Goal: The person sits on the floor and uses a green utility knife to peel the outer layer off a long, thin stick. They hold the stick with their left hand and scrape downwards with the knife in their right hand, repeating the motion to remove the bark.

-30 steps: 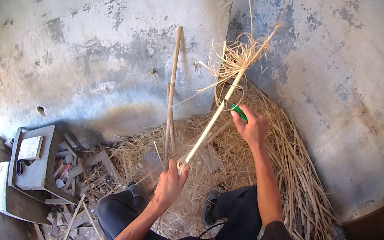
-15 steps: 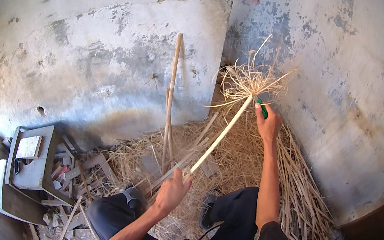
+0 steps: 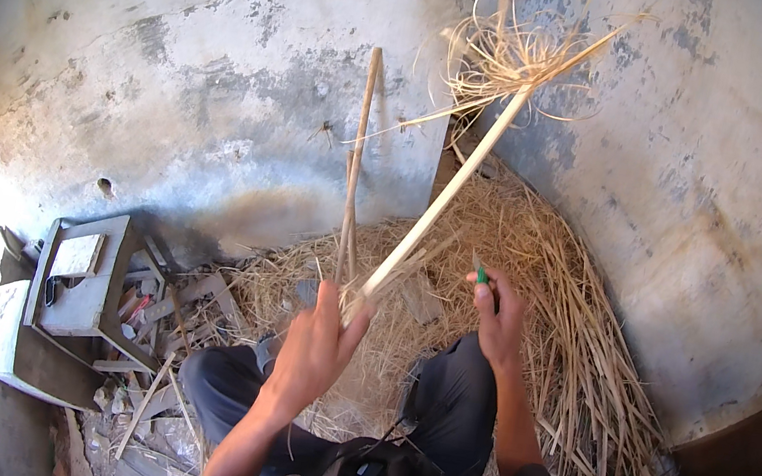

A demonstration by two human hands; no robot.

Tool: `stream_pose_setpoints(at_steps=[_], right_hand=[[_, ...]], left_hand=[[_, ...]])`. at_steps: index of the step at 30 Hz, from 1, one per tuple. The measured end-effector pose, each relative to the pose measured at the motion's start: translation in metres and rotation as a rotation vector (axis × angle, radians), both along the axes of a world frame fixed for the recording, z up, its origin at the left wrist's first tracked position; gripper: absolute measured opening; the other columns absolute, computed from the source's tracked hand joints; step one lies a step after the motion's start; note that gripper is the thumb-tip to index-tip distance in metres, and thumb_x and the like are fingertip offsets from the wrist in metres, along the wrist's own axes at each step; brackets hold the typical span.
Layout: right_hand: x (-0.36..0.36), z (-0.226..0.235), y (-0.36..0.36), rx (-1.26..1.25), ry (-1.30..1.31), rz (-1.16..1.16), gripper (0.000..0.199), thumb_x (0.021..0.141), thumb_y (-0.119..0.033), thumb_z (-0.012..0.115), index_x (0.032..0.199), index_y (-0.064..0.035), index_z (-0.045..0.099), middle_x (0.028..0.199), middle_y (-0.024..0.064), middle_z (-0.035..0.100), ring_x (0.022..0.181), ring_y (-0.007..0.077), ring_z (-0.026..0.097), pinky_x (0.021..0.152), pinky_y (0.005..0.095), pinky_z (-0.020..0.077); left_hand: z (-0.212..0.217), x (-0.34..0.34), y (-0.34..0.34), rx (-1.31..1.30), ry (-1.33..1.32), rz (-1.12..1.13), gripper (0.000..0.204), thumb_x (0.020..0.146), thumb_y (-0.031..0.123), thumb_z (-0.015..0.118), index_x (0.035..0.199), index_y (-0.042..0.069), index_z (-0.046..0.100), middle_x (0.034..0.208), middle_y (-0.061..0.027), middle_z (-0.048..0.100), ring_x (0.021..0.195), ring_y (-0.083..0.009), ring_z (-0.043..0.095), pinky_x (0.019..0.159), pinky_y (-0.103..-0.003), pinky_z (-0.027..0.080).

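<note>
My left hand (image 3: 314, 348) is closed around the near end of a long pale wooden stick (image 3: 449, 192), which slants up and away to the right. Thin curled shavings (image 3: 516, 64) fan out from the stick's far end, with longer split strips among them. Some thin fibres also stick out beside my left fingers. In my right hand (image 3: 501, 321), held apart from the stick and to its right, is a small knife with a green handle (image 3: 482, 276). A short blade tip shows above that grip; the rest is hidden by the fingers.
Straw-like shavings (image 3: 495, 217) cover the corner floor, and a pile of long split sticks (image 3: 600, 376) lies along the right wall. Thin poles (image 3: 359, 154) lean on the left wall. A worn wooden box (image 3: 97, 281) stands among scraps at left. My knees are close below both hands.
My right hand has drawn back toward me with the knife, away from the shavings. The stick's far end has risen, and my left hand has moved slightly left and nearer its end.
</note>
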State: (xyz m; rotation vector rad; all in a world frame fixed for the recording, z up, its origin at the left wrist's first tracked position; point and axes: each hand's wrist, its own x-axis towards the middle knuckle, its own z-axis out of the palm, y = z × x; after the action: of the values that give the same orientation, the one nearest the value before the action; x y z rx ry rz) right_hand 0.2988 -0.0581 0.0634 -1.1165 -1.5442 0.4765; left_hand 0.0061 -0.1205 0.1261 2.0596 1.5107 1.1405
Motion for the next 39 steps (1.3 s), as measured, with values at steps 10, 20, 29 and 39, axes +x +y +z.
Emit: stream_pose_setpoints(at_steps=[10,20,29,39], right_hand=[[-0.043,0.006,-0.105,0.058,-0.139,0.123,0.034,0.099,-0.029,0.081,0.117,-0.0012,0.076,0.09,0.0123,0.077,0.075,0.0192,0.076,0.067,0.033,0.0577],[-0.052,0.007,-0.102,0.3,-0.228,0.258,0.035,0.096,-0.029,0.084,0.111,0.0019,0.078,0.094,0.013,0.081,0.068,0.0259,0.075,0.061,0.0345,0.0575],[-0.047,0.034,-0.1,0.351,-0.398,0.168,0.034,0.091,-0.033,0.087,0.111,-0.0061,0.082,0.078,0.0035,0.074,0.057,0.0212,0.068,0.053,0.0344,0.0517],[-0.038,0.045,-0.089,0.4,-0.596,0.083,0.037,0.092,-0.041,0.085,0.114,-0.012,0.084,0.07,-0.0017,0.066,0.052,0.0177,0.061,0.049,0.0336,0.0468]], left_hand=[[-0.034,0.03,-0.076,-0.039,-0.12,0.019,0.039,0.104,0.013,0.076,0.123,-0.006,0.047,0.068,-0.0206,0.062,0.058,-0.0412,0.065,0.056,-0.049,0.048],[-0.021,0.049,-0.097,-0.174,-0.104,0.104,0.044,0.1,0.015,0.078,0.123,-0.005,0.047,0.077,-0.0265,0.07,0.071,-0.0478,0.072,0.061,-0.055,0.055],[-0.029,0.043,-0.086,-0.242,-0.346,-0.073,0.037,0.102,0.009,0.071,0.123,-0.004,0.043,0.095,-0.0342,0.072,0.093,-0.0568,0.07,0.075,-0.059,0.056],[-0.032,0.045,-0.079,-0.222,-0.293,-0.032,0.037,0.101,0.006,0.069,0.123,-0.006,0.042,0.094,-0.0348,0.072,0.091,-0.0575,0.07,0.072,-0.059,0.055]])
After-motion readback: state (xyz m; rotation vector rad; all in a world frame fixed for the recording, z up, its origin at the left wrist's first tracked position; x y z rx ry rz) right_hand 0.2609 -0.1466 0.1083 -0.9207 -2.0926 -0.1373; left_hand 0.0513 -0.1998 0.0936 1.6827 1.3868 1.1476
